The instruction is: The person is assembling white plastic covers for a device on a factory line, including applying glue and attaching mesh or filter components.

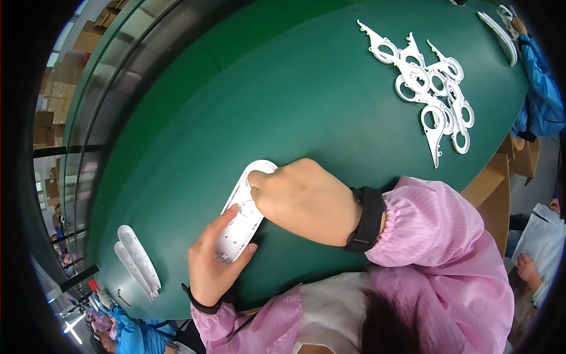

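A long white plastic shell (250, 219) with rounded ends and small moulded posts inside lies tilted before me, its hollow side up. My left hand (211, 262) grips its near end, thumb on one side and fingers along the other. Over the far end, my right hand (303, 197) is closed, with bent fingers pressed down into the shell. Whatever those fingertips pinch, if anything, is hidden beneath the hand. Each wrist wears a black band.
On the green table (283, 94), white ring-shaped plastic parts (436, 121) lie in a loose cluster at the far right. Two long white shells (134, 259) rest at the left. A metal rail (112, 88) borders the far left. Co-workers in blue sleeves (541, 88) sit at the edges.
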A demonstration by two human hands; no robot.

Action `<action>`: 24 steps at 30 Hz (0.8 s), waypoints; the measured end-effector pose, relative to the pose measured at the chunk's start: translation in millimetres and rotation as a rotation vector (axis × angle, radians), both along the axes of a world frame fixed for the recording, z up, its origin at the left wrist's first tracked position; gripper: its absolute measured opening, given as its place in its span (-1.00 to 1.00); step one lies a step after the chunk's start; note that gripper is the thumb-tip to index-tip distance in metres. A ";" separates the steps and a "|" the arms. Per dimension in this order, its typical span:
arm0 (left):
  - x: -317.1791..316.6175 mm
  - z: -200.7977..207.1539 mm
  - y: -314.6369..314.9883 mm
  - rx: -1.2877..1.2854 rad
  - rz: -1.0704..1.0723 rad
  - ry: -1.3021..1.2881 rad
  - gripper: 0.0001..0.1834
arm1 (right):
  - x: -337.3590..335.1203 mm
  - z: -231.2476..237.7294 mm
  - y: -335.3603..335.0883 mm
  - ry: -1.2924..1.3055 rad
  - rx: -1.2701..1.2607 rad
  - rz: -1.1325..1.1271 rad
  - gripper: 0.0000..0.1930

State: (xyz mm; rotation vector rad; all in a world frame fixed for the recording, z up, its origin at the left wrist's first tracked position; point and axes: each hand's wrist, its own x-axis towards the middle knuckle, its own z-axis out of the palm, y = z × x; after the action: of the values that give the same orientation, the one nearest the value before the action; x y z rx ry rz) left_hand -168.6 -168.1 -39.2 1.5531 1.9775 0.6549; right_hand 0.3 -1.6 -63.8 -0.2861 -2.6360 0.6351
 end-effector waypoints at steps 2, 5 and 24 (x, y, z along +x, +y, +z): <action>0.6 -0.5 2.4 0.009 -0.006 0.034 -0.27 | 4.0 -1.2 2.6 0.028 -0.012 -0.030 -0.92; -1.8 -1.4 7.9 0.015 -0.028 0.017 -0.28 | 16.2 1.1 10.0 0.013 -0.069 -0.062 -0.88; -149.7 -0.1 166.5 0.400 0.277 -0.219 -0.22 | 144.6 24.7 125.1 -0.163 -0.198 -1.028 -0.37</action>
State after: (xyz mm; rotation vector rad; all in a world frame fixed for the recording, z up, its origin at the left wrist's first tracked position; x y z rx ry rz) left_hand -318.3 -1.5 -39.2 1.3530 1.9918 1.3425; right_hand 144.9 123.5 -39.1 -1.6423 -2.1187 0.4933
